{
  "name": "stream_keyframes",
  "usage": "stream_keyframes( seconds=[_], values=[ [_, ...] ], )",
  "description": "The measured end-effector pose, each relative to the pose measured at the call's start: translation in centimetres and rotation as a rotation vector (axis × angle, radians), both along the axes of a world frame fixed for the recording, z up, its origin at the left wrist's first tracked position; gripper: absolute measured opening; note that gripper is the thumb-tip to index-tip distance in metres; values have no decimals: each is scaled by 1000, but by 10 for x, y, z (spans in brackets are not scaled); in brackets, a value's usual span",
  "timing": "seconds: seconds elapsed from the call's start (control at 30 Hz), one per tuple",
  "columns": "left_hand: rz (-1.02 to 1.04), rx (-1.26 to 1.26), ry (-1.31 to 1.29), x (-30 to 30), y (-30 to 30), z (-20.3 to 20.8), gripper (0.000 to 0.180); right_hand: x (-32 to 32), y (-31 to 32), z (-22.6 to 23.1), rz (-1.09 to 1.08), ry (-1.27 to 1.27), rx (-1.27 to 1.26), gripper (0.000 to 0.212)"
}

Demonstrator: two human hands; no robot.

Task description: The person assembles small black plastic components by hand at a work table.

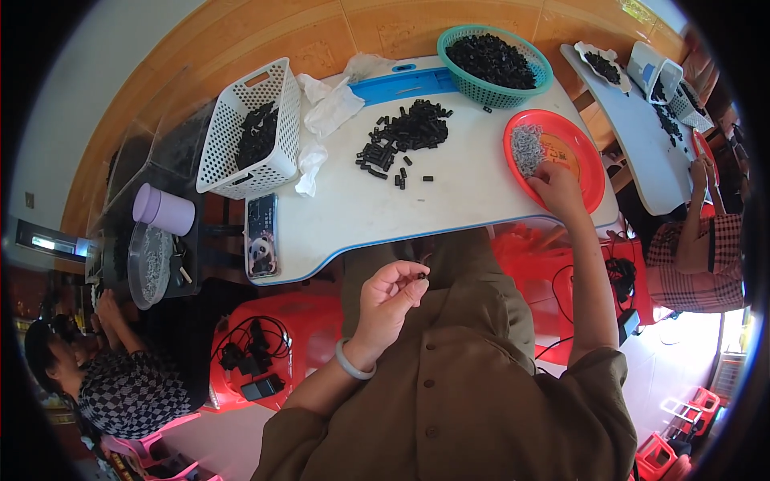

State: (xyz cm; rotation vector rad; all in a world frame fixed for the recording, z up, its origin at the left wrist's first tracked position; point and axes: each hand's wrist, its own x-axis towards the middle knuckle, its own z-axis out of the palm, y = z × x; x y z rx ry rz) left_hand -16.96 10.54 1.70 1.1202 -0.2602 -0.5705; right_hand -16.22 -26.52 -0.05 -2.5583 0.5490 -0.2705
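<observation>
Right of the black pile (405, 132), out on the table (337, 220), the near rim of the red tray (593, 156) is being crossed by the right hand (555, 186)! Its fingers are being held bunched at the edge of the small silver bits (525, 148); whether anything is being gripped there cannot be told, as the fingertips are being partly hidden.

And nearer the body than the pile, past the table's edge, the left hand (389, 303) is being held up above the lap, and yes, one small black piece (423, 276) is being pinched between thumb and fingers! A pale bracelet (355, 362) is being worn on that wrist.

Just on the near side of the pile, a few loose black parts (403, 172) are being left scattered. To its left, white plastic bags (333, 108) are being seen crumpled, and beyond them more black parts are being held in a white basket (216, 156). Nearer and left of the pile, a phone in a panda case (262, 240) is being displayed at the corner. Behind and right of it, a heaped load is being carried by the green basket (501, 99). Far left of the pile, a purple cup (164, 210) is being spotted.
</observation>
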Motion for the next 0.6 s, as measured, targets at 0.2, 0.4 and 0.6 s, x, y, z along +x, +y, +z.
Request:
stream_keyframes(
  seconds=[0.2,0.4,0.6],
  values=[
    [-2,19,-5,-1,-3,-2,16,-1,-3,3,-63,35,-80,16],
    [-2,22,-8,-2,-3,-5,17,-7,-1,3,-99,105,-249,16],
    [-6,30,-9,-3,-5,-7,17,-10,-9,-2,-51,85,-192,14]
  ],
)
